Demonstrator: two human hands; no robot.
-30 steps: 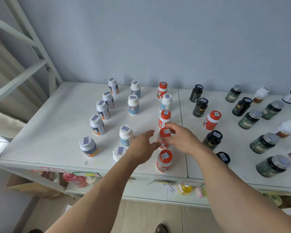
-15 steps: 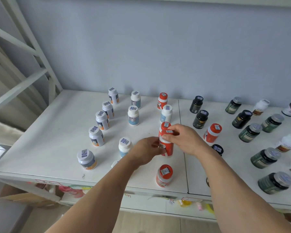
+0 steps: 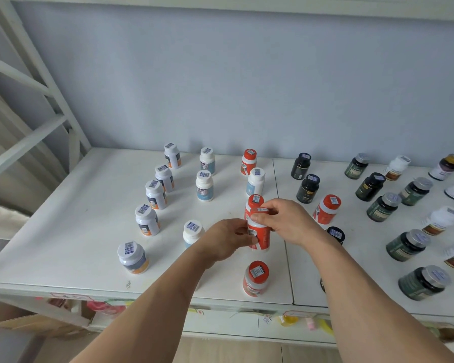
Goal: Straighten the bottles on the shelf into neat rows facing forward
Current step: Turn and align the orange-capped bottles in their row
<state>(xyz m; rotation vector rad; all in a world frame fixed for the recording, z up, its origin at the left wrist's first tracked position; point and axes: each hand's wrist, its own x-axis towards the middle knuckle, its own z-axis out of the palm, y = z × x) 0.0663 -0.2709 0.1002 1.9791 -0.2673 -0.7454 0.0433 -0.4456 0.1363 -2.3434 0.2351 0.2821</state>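
Note:
Both my hands hold one red-capped bottle (image 3: 260, 235) in the middle of the white shelf (image 3: 63, 231). My left hand (image 3: 227, 238) grips its body from the left. My right hand (image 3: 286, 221) pinches its red cap from the right. Another red-capped bottle (image 3: 254, 201) stands just behind it, and one more (image 3: 256, 279) stands near the front edge. Further back are a white bottle (image 3: 256, 182) and a red-capped one (image 3: 249, 161). White bottles stand in rows to the left (image 3: 147, 220); my left arm partly hides the white bottle (image 3: 192, 231).
Dark bottles (image 3: 308, 188) and green ones with silver lids (image 3: 408, 244) stand on the right half, with a red-capped bottle (image 3: 326, 208) among them. A grey wall (image 3: 233, 87) closes the back. White frame bars (image 3: 29, 95) rise at left. A lower shelf (image 3: 220, 323) shows beneath.
My hands closed on the red-capped bottle, which now stands higher and closer to the red-capped bottle behind it. The camera tilted up, so the shelf sits lower in view.

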